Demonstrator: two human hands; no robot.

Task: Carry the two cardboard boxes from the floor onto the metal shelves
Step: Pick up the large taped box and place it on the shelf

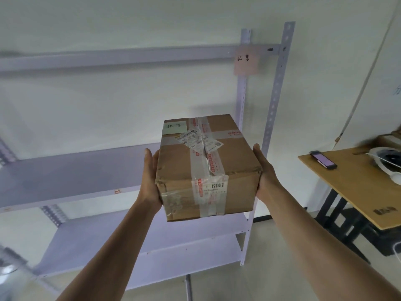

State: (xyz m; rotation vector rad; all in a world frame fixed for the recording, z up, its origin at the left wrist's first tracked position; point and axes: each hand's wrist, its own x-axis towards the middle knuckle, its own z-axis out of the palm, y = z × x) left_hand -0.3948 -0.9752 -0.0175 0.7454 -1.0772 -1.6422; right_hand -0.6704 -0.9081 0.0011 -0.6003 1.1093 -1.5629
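Note:
A taped cardboard box (234,161) with a green note, a shipping label and the number 6141 is held in the air in front of the metal shelves (71,177). My left hand (150,177) presses flat against its left side. My right hand (265,177) presses against its right side. The box hovers over the right end of the middle shelf, near the right front upright (274,101). A pink paper label (246,59) hangs on the top shelf rail above it. No second box is in view.
A wooden table (351,183) stands to the right with a phone (323,159) and a white headset (385,159) on it. Lower shelves (138,242) lie below the box. White wall behind, pale floor underneath.

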